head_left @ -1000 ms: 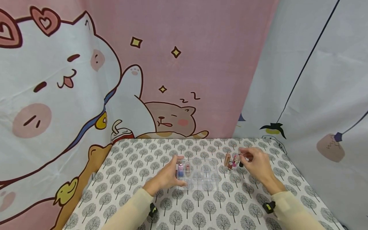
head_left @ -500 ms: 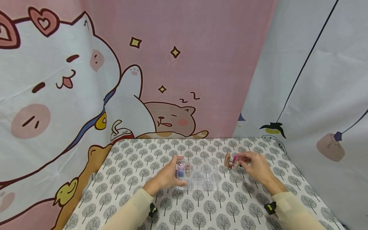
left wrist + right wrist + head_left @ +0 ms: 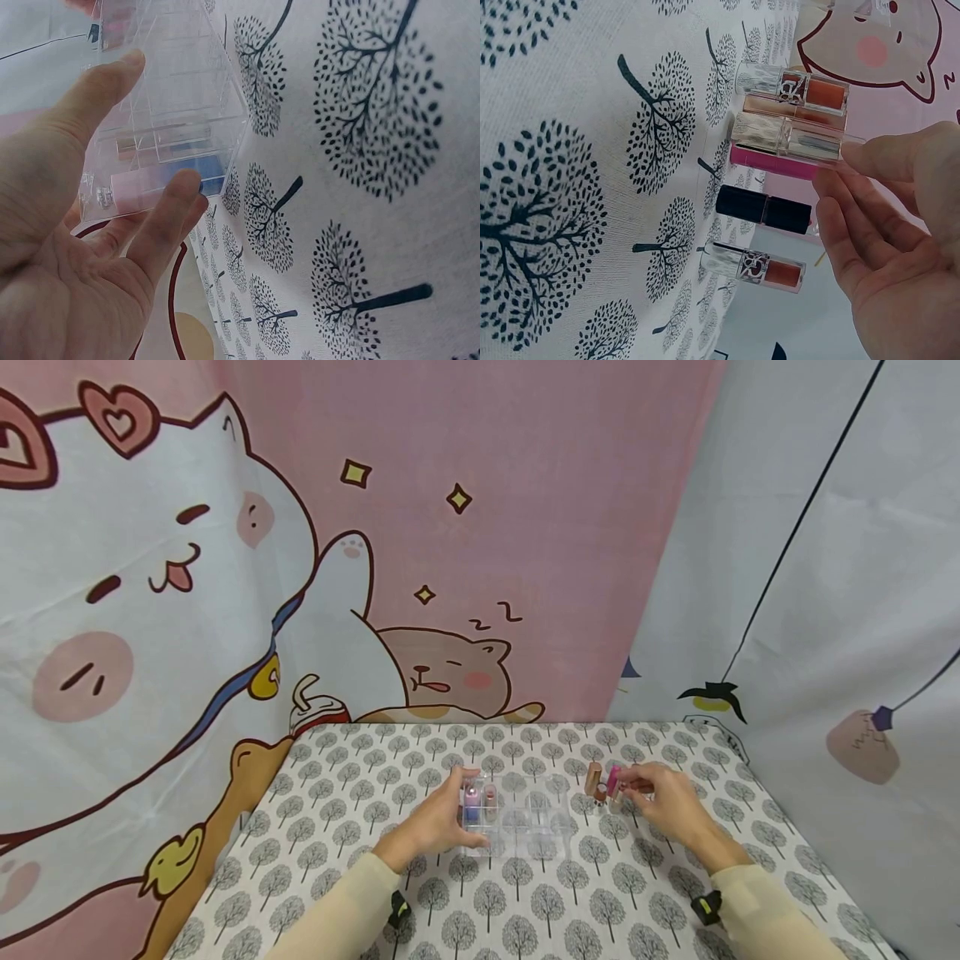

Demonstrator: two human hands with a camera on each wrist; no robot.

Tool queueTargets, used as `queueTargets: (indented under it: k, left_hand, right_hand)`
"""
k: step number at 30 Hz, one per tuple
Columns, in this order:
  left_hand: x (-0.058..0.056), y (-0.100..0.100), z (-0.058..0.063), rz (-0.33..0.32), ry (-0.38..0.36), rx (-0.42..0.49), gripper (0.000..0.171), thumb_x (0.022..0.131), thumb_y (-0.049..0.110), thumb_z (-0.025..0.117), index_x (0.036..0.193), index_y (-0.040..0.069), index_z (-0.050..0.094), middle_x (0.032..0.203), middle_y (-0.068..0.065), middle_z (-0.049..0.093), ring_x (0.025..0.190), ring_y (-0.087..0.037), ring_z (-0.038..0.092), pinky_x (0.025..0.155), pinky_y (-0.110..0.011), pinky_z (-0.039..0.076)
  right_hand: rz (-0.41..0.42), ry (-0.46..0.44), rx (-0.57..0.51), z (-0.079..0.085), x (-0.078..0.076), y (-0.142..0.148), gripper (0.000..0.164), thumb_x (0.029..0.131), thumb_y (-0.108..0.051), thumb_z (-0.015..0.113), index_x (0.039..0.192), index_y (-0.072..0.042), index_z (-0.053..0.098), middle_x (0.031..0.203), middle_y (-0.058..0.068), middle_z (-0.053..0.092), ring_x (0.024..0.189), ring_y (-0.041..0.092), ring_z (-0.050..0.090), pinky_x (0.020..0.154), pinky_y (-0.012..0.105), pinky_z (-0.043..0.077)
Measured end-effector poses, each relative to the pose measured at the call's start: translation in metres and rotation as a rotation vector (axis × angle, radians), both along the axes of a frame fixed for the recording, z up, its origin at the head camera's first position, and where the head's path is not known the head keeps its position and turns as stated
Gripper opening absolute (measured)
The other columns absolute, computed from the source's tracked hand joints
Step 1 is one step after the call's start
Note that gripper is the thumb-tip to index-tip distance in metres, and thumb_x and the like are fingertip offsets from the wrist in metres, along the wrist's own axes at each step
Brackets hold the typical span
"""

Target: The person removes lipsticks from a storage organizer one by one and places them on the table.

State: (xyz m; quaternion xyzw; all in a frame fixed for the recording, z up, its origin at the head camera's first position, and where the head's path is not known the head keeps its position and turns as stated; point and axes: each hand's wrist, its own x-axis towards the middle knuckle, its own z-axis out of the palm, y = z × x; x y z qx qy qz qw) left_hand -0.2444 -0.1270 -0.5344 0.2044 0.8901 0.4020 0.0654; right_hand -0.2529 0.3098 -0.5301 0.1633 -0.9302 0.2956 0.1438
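My left hand [image 3: 435, 818] grips the left end of a clear compartment organizer [image 3: 557, 839], thumb on the near side and fingers on the far side. Inside stand a pink-and-blue tube [image 3: 139, 187] and a second lip tube [image 3: 491, 803]. At the right, my right hand [image 3: 671, 797] pinches the top of a clear lip gloss tube [image 3: 780, 136] between thumb and fingers. Close behind that tube is a magenta tube [image 3: 769, 160]. Beside them stand a coral gloss [image 3: 814, 91], a rose-gold tube [image 3: 593, 777], a black tube [image 3: 763, 208] and another coral gloss [image 3: 754, 268].
A tree-print cloth [image 3: 491, 906] covers the table. Cartoon-printed curtains [image 3: 570, 543] rise right behind its back edge and along its right side. The organizer's other compartments lie between the two hands.
My right hand has moved left and slightly nearer, from by the black tube to the clear gloss beside the magenta one. The left hand and the organizer have stayed put.
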Motion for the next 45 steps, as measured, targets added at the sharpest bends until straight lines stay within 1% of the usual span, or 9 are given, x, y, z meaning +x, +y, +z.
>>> queueTargets:
  k: [3,12,17,23,30,35,38,42,45]
  left_hand:
    - [0.001,0.0,0.001,0.001,0.001,-0.005,0.121,0.078,0.028,0.111,0.172,0.014,0.036,0.157,-0.022,0.066,0.129,-0.037,0.075,0.113,-0.052,0.068]
    - [0.001,-0.001,0.003,-0.004,0.0,-0.003,0.122,0.079,0.026,0.111,0.174,0.015,0.035,0.149,-0.021,0.07,0.123,-0.036,0.077,0.106,-0.047,0.07]
    - [0.002,-0.001,0.003,-0.01,0.004,0.004,0.122,0.079,0.026,0.111,0.173,0.013,0.035,0.149,-0.022,0.07,0.123,-0.038,0.077,0.105,-0.048,0.07]
    - [0.002,0.0,0.003,-0.007,0.008,-0.006,0.121,0.079,0.027,0.111,0.173,0.015,0.035,0.153,-0.022,0.068,0.125,-0.037,0.076,0.106,-0.047,0.07]
    - [0.003,0.0,0.004,-0.001,0.006,-0.01,0.121,0.079,0.027,0.111,0.173,0.016,0.035,0.153,-0.022,0.068,0.124,-0.037,0.077,0.106,-0.049,0.07]
    - [0.002,-0.001,0.004,0.004,0.01,-0.017,0.12,0.08,0.027,0.11,0.173,0.017,0.035,0.153,-0.022,0.068,0.123,-0.037,0.077,0.105,-0.049,0.069]
    - [0.002,-0.001,0.003,0.007,0.002,-0.019,0.12,0.08,0.027,0.11,0.173,0.018,0.035,0.151,-0.021,0.069,0.122,-0.036,0.077,0.104,-0.047,0.069]
    - [0.002,0.0,0.002,0.009,-0.01,-0.015,0.121,0.08,0.028,0.11,0.174,0.018,0.035,0.149,-0.019,0.07,0.121,-0.036,0.077,0.103,-0.045,0.069]
    - [0.001,0.0,0.001,0.006,-0.007,-0.014,0.121,0.08,0.028,0.11,0.174,0.017,0.034,0.149,-0.02,0.07,0.122,-0.036,0.077,0.104,-0.046,0.069]
  right_hand:
    - [0.006,-0.023,-0.003,-0.001,0.0,0.001,0.031,0.098,0.005,0.087,0.127,-0.004,0.085,0.126,0.019,0.084,0.102,0.03,0.085,0.084,0.038,0.074]
    - [0.001,-0.06,0.009,-0.001,-0.001,0.003,0.031,0.1,0.004,0.085,0.131,-0.003,0.084,0.129,0.021,0.084,0.107,0.034,0.086,0.087,0.042,0.075]
    - [0.008,-0.06,0.008,-0.001,-0.001,0.002,0.03,0.1,0.004,0.085,0.13,-0.003,0.084,0.128,0.022,0.084,0.105,0.034,0.086,0.086,0.044,0.075]
    - [0.01,-0.062,0.011,-0.001,0.001,0.002,0.031,0.1,0.005,0.085,0.129,-0.005,0.085,0.128,0.022,0.083,0.105,0.033,0.086,0.086,0.048,0.074]
    - [0.006,-0.051,0.009,-0.002,0.001,0.003,0.031,0.101,0.004,0.086,0.13,-0.003,0.083,0.13,0.023,0.082,0.106,0.036,0.085,0.087,0.052,0.074]
    - [-0.004,-0.004,0.016,-0.002,0.0,0.002,0.032,0.1,0.001,0.087,0.131,-0.002,0.083,0.127,0.023,0.083,0.106,0.042,0.084,0.091,0.061,0.072]
    - [-0.012,0.05,0.008,-0.001,0.0,0.001,0.034,0.099,0.002,0.088,0.133,0.0,0.082,0.124,0.023,0.083,0.105,0.042,0.084,0.092,0.061,0.072]
    - [-0.026,0.161,0.01,0.0,-0.001,-0.002,0.035,0.096,0.004,0.09,0.13,-0.001,0.083,0.117,0.016,0.085,0.097,0.032,0.081,0.084,0.044,0.073]
    - [-0.024,0.255,0.015,0.003,0.001,-0.008,0.035,0.094,0.005,0.091,0.127,-0.003,0.085,0.111,0.012,0.084,0.09,0.029,0.078,0.078,0.038,0.07]
